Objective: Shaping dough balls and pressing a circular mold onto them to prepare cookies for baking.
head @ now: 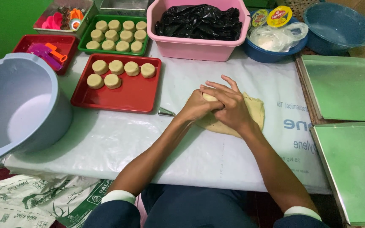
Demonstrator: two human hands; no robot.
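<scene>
At the bench's centre, my left hand [197, 107] and right hand [229, 105] close together around a small dough ball [210, 97] above the flattened dough sheet [256, 112]. Even, gentle pressure should keep it round, I judge. Finished dough pucks sit on the red tray [127, 95] at ten o'clock.

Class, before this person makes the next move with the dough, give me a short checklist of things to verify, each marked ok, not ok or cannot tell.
1. Both hands on the dough piece: left hand and right hand clasp it. Ok.
2. Flat dough lies on the table sheet. Ok.
3. Red tray has free space. Ok.
4. Green tray has free space. Not ok, nearly full.
5. Metal cutter within reach. Ok.
6. Piece fully shaped. Cannot tell, hands cover it.
</scene>
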